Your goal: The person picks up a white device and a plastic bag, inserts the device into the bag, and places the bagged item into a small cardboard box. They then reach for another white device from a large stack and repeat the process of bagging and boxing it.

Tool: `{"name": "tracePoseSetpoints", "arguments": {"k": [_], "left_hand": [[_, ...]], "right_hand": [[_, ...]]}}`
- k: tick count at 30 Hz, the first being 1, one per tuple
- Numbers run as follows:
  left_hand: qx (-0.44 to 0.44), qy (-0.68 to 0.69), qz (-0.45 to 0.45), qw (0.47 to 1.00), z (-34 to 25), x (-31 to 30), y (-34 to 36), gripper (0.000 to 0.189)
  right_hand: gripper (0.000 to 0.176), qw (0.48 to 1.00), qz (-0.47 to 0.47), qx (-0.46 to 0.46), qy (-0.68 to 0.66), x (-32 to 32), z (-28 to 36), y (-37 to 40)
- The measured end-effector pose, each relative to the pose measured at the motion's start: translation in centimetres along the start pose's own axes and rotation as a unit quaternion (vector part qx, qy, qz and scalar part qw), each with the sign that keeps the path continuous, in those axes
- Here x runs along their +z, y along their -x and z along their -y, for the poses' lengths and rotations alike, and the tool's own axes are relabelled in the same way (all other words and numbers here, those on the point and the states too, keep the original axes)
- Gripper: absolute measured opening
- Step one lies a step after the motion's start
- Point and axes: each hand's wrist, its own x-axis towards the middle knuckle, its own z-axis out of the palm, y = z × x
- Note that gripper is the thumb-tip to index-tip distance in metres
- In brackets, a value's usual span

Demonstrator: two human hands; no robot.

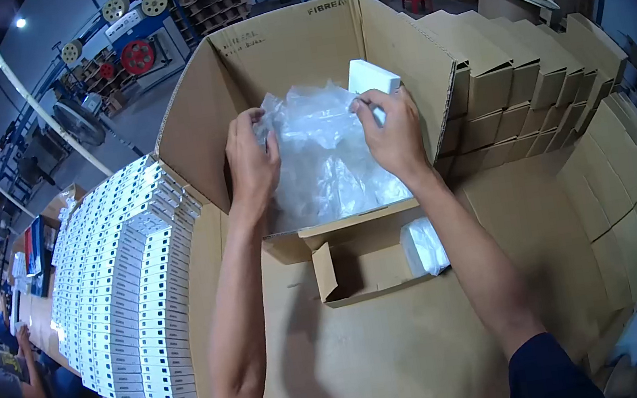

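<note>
Both hands are over a large open cardboard box point(289, 48) that holds clear plastic bags point(330, 165). My left hand point(253, 155) is at the left edge of a clear bag, its fingers curled by the plastic; whether they grip it is hard to tell. My right hand point(391, 127) pinches the bag's upper right corner between thumb and fingers. Just behind the right hand, a white box point(373, 77) leans inside the carton. In front of the carton lies a small open cardboard box point(368, 265) with a white plastic-wrapped item point(425, 247) at its right end.
Stacked white boxes point(112, 269) stand at the left. Folded cardboard boxes point(515, 90) are piled at the right, with more cardboard point(618, 189) nearer. A seated person point(13, 372) is at the far left. Machines and spools stand behind.
</note>
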Motion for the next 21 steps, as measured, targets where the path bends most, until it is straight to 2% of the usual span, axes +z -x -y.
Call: {"name": "tracePoseSetpoints", "arguments": {"k": [3, 4, 7, 8, 11, 12, 15, 16, 18, 19, 21], "left_hand": [[-0.082, 0.074, -0.018, 0.994, -1.5, -0.5, 0.1, 0.039], [-0.094, 0.089, -0.002, 0.992, -2.4, -1.2, 0.2, 0.052], [-0.107, 0.125, 0.056, 0.985, -4.8, -3.1, 0.6, 0.050], [-0.121, 0.135, 0.118, 0.976, -5.5, -4.2, 0.7, 0.045], [-0.103, 0.259, 0.210, 0.937, -7.1, -6.4, 3.3, 0.036], [-0.111, 0.306, 0.169, 0.930, -7.6, -6.5, 4.5, 0.029], [-0.116, 0.345, 0.066, 0.929, -10.8, -7.9, 8.4, 0.020], [-0.110, 0.342, 0.075, 0.930, -11.3, -8.4, 9.9, 0.019], [-0.130, 0.371, 0.099, 0.914, -12.5, -9.2, 12.6, 0.019], [-0.141, 0.376, 0.102, 0.910, -12.8, -9.4, 13.8, 0.019], [-0.195, 0.466, 0.095, 0.858, -13.1, -10.6, 15.0, 0.020]], "right_hand": [[0.012, 0.999, 0.016, 0.015, -0.030, -0.7, 0.6, 0.1], [0.010, 0.999, -0.005, -0.036, -0.014, -0.6, 0.6, 0.4], [0.009, 0.989, 0.038, -0.029, -0.140, -1.9, 2.0, 1.2], [0.008, 0.991, 0.036, -0.075, -0.106, -2.4, 2.0, 1.6], [0.012, 0.991, 0.062, -0.078, -0.094, -4.9, 4.0, 3.5], [0.024, 0.984, 0.057, -0.003, -0.166, -5.3, 4.8, 4.7], [0.036, 0.982, 0.043, 0.017, -0.183, -7.4, 7.1, 9.2], [0.039, 0.984, 0.072, 0.047, -0.159, -7.8, 7.9, 11.1], [0.038, 0.980, 0.114, 0.107, -0.126, -8.3, 9.4, 14.3], [0.031, 0.983, 0.120, 0.102, -0.098, -8.8, 10.4, 15.4], [0.024, 0.985, 0.142, 0.094, -0.042, -9.9, 11.8, 17.7]]}}
